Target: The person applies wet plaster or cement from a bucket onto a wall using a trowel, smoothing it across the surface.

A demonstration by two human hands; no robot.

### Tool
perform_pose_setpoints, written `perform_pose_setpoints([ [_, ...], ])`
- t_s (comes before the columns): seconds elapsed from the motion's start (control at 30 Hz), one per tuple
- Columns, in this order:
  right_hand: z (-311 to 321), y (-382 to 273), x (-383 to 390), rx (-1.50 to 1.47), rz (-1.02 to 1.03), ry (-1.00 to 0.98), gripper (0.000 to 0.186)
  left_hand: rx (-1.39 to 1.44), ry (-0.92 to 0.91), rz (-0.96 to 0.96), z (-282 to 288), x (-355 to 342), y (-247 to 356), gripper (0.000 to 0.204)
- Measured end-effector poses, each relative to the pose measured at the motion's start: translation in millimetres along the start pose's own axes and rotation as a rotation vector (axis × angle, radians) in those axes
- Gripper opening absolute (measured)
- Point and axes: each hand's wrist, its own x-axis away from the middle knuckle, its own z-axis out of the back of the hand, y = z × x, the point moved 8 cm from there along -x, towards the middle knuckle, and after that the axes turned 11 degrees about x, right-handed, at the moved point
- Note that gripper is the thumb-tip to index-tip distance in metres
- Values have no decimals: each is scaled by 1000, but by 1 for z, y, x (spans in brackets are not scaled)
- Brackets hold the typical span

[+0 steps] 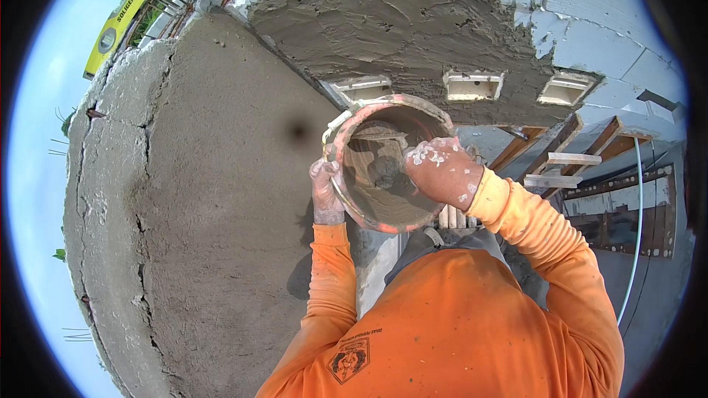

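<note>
A mortar-smeared pink bucket point(358, 214) with grey wet mortar point(391, 203) inside is in front of my chest. My left hand point(324, 188) grips its left side, fingers curled at the rim. My right hand point(442, 169), spotted with mortar, reaches over the bucket's right rim, closed on what looks like a trowel, whose coated blade point(376, 136) lies inside the bucket; the handle is mostly hidden in my fist.
Wet-plastered blockwork point(398, 22) with three recessed boxes point(472, 88) is ahead. A grey slab point(206, 236) with a cracked edge fills the left. A yellow spirit level point(110, 29) and rebar are upper left. Wooden boards point(575, 140) and a pale pipe point(638, 228) are right.
</note>
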Motion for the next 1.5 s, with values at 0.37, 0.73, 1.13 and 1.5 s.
perform_pose_setpoints([
  [0.37,-32,28,27,-64,122,-288,15,-32,34,55,7,12,-24,32],
  [0.73,-35,-22,68,120,201,-292,7,-196,36,28,-49,2,-53,39],
  [1.13,-68,4,45,130,129,-125,19,-277,-21,13,-81,0,-22,44],
  [1.5,-75,-22,37,133,264,-116,27,-326,24,-41,-81,9,6,51],
])
